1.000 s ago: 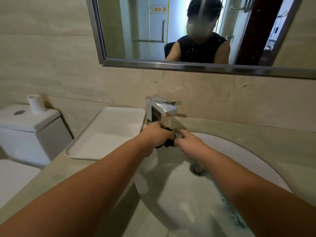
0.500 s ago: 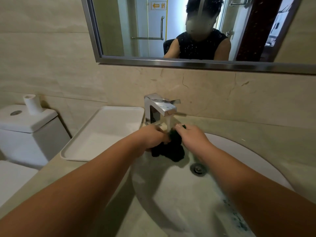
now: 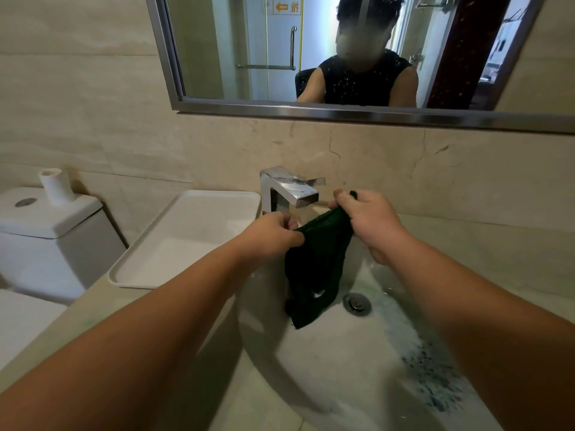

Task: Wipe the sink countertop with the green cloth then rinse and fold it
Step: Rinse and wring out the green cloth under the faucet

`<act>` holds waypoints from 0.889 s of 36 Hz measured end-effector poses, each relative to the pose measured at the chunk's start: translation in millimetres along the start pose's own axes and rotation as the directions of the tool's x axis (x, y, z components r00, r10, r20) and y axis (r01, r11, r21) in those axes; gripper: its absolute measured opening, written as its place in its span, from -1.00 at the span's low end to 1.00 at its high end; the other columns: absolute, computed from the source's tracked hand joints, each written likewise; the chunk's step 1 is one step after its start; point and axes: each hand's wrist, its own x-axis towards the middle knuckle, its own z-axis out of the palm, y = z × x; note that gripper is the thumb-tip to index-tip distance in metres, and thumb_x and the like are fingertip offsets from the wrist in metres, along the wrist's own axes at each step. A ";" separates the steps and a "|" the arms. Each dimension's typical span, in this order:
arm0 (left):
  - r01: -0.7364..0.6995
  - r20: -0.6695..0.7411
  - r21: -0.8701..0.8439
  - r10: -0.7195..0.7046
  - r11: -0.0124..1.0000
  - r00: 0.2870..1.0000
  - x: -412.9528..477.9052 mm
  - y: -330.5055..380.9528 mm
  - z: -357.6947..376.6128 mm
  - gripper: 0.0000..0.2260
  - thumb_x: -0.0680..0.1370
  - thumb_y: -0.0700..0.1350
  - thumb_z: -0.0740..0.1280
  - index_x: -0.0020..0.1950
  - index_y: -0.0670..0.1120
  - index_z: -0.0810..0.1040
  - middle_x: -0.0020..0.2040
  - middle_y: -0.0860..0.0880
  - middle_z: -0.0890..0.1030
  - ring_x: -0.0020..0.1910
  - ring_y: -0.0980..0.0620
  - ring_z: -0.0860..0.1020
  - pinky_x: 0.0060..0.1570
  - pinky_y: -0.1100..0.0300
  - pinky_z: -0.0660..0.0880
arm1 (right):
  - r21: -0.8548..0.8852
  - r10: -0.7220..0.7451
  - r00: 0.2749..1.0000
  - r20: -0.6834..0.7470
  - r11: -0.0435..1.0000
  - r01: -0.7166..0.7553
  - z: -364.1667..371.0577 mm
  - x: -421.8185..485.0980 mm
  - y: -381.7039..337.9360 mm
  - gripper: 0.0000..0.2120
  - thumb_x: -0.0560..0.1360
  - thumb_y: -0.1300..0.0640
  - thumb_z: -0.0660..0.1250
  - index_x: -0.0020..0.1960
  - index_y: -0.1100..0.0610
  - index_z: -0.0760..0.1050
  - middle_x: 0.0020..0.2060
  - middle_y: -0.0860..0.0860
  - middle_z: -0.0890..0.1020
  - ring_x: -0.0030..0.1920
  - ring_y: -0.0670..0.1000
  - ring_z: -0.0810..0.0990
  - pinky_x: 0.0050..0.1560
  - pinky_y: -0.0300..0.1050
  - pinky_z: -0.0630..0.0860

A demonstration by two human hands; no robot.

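Sink basin (image 3: 326, 368): wet, drain (image 3: 357, 302) near cloth's hanging end.
Green cloth (image 3: 314, 269): stretched between both hands over the basin, probably opened out to rinse evenly.
Left hand (image 3: 273, 231): pinches cloth's left edge.
Right hand (image 3: 370, 222): fingers curled round upper corner.
Faucet (image 3: 292, 189): just behind.
White tray (image 3: 186, 244): on countertop, left.
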 end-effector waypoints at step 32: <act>0.198 0.167 -0.823 -0.107 0.532 0.980 -15.0 9.1 -3.2 -0.77 0.59 -0.14 0.26 0.16 -0.18 0.62 -0.07 -0.17 0.70 -0.17 -0.11 0.66 -0.29 0.07 0.63 | 0.168 0.118 0.897 0.425 0.964 -0.206 10.6 -23.7 16.1 -0.61 0.48 0.29 0.39 0.26 0.02 0.62 0.06 0.13 0.75 0.08 0.13 0.74 0.13 0.07 0.65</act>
